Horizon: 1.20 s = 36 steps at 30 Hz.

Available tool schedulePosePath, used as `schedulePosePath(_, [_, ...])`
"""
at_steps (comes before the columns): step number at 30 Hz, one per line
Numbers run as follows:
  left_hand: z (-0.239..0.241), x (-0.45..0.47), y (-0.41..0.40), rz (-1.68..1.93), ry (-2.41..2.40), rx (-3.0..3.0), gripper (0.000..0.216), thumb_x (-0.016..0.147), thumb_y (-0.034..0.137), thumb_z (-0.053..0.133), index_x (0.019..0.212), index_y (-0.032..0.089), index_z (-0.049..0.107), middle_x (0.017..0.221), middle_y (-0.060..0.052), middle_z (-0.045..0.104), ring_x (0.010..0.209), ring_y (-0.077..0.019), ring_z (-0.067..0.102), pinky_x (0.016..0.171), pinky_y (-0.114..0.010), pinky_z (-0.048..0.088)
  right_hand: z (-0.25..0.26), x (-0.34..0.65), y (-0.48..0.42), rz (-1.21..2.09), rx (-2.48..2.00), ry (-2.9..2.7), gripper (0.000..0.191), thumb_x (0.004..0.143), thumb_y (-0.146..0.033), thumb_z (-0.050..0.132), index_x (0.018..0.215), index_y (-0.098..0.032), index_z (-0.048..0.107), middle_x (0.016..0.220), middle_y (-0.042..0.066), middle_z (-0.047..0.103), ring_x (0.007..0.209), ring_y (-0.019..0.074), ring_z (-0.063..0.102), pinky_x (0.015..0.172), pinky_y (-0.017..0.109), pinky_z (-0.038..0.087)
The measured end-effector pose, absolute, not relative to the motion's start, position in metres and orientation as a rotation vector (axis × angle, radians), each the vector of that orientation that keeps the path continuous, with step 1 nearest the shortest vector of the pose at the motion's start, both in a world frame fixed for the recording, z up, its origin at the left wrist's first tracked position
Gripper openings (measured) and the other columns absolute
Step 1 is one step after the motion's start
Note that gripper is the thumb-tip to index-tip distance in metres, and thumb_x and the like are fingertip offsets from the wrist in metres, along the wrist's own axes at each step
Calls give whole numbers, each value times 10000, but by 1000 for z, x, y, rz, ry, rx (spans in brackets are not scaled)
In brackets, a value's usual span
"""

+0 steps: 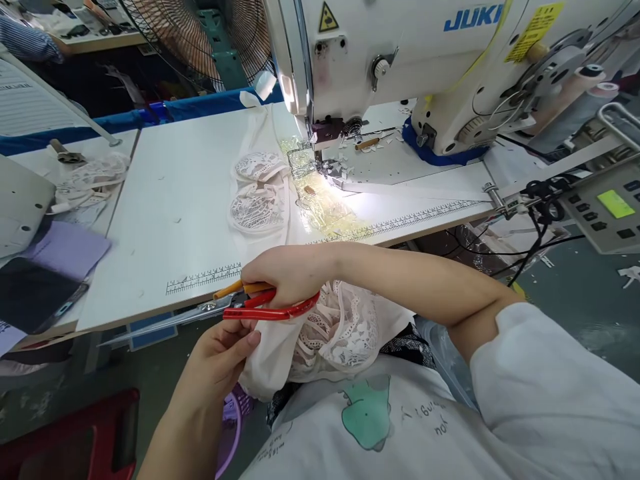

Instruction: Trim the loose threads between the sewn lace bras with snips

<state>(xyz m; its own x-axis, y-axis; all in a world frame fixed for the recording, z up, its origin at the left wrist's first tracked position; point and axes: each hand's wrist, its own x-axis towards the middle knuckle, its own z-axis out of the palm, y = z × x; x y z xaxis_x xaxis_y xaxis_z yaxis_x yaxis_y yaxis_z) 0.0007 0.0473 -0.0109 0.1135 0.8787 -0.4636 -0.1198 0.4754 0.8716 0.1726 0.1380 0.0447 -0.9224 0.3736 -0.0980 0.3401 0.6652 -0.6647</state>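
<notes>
My right hand is closed around red-handled scissors, near the table's front edge. The long metal blades point left, beyond the edge. A thin orange piece sticks out by the same fingers; its kind is unclear. Below the scissors, my left hand pinches the edge of a pale pink lace bra between thumb and fingers. That bra is bunched over my lap, partly hidden by my right forearm. Another pale lace bra lies on the white table, beside the sewing machine's needle area.
The JUKI sewing machine stands at the back right with its lamp lit. Fabric scraps and an orange-handled tool lie by its base. A dark phone rests at left. Behind are a fan and a person's sleeve.
</notes>
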Motion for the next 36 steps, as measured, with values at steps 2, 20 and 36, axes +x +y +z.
schedulePosePath(2, [-13,-2,47,854,1251,800,290,425,352,885,597,193,715,555,-33,674,529,-174,621,508,-244,521,44,173,138,1108,-586,-2816,268,720,-77,548,635,-187,319,622,-43,416,560,86,343,531,230,272])
schedulePosePath(20, [-11,1,34,963,1351,846,239,591,366,806,620,160,688,546,15,604,521,-103,507,493,-181,422,27,173,127,1288,-753,-2520,270,749,-225,564,653,-197,314,629,-36,451,563,102,397,526,230,297])
schedulePosePath(36, [-10,-1,29,1068,1393,653,275,495,373,803,488,150,644,470,3,552,437,-94,432,398,-183,340,4,224,48,1869,-958,-2477,375,831,-498,454,646,-187,353,555,-36,388,483,82,323,427,224,262])
